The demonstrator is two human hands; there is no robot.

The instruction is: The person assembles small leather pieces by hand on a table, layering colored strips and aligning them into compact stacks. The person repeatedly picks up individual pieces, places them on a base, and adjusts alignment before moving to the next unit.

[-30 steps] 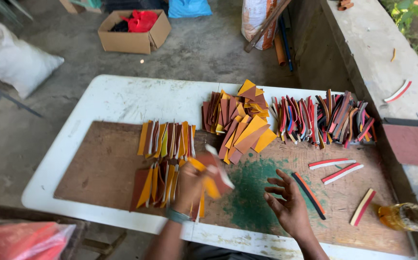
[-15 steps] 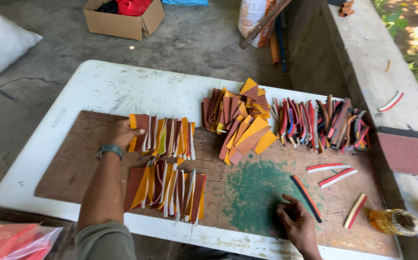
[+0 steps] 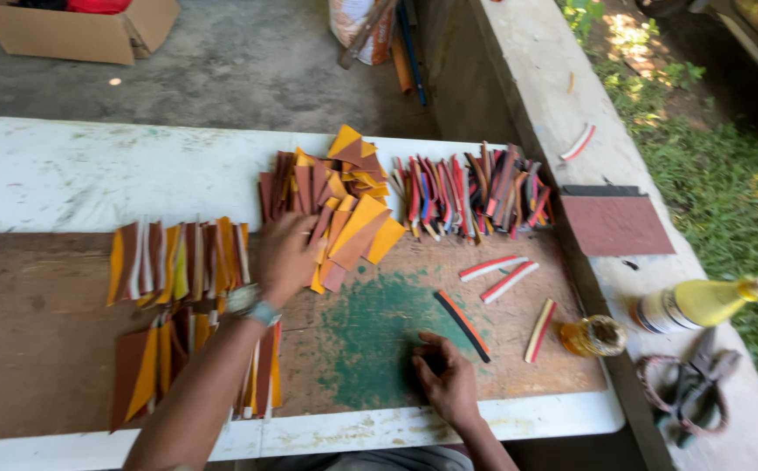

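Presently, left hand (image 3: 284, 255) rests with fingers spread and released upon the orange-and-brown wedge pile (image 3: 344, 205) mid-table, steadying it, while right hand (image 3: 446, 381), loosely curled and empty, lies beside the black-orange strip (image 3: 463, 324).

heap of brown and orange wedge-shaped pieces (image 3: 344, 205) on board

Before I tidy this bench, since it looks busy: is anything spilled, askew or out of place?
A green stain smears the brown board beside the right hand. One red-and-white strip lies off the table, alone on the concrete ledge. Nothing looks freshly spilled.
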